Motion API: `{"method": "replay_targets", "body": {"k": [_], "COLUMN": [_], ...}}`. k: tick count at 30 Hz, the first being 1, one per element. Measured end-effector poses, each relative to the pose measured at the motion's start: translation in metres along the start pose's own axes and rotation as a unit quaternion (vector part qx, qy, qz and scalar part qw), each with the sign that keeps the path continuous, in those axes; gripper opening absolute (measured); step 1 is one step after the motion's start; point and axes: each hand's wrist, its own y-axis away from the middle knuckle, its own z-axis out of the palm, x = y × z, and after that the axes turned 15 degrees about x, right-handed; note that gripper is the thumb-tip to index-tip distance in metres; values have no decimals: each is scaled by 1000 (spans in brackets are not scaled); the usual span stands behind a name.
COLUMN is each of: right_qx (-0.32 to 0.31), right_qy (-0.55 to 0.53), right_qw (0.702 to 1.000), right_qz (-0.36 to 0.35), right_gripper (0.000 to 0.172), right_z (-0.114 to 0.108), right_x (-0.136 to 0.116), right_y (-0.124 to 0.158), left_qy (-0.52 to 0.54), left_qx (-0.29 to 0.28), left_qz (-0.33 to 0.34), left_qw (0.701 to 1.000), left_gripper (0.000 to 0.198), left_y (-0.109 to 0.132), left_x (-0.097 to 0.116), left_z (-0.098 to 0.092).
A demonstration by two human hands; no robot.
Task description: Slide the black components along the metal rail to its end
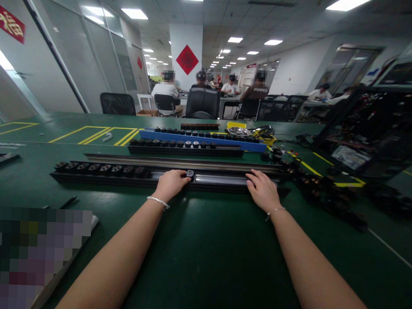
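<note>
A long black rail (123, 182) lies across the green table in front of me. Several round black parts (94, 168) stand in a row along its left end. My left hand (172, 184) is closed on one small black socket-like part (190, 174) at the rail's middle; its exact kind is unclear. Right of that part, a bare metallic strip (220, 179) shows in the rail. Over the rail's right portion rests my right hand (262, 189), fingers spread and holding nothing visible. Each wrist wears a bracelet.
Behind lie a second dark rail (151, 149) with parts and a blue rail (206, 139). Loose black parts (334, 196) are heaped at right, near a dark open-fronted box (367, 129). A metal dish (239, 132) sits farther back. Several people sit at distant tables.
</note>
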Motion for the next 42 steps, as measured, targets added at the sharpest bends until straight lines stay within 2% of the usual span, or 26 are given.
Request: {"method": "replay_targets", "body": {"k": [16,24,33,42], "right_qx": [-1,-6,6,2], "right_qy": [-1,0,-3,-4], "right_qw": [1000,1000,1000,1000], "right_qz": [3,3,4,11], "right_gripper": [42,43,41,40], "right_z": [0,0,1,0], "right_x": [0,0,0,-1], "right_y": [0,0,1,0], "left_qy": [36,97,58,29], "left_qx": [7,8,11,-19], "left_qz": [5,14,28,73], "left_qw": [999,995,998,997], "left_gripper": [40,32,34,42], "left_y": [1,2,5,9], "left_x": [1,2,5,9], "left_z": [4,9,7,5]}}
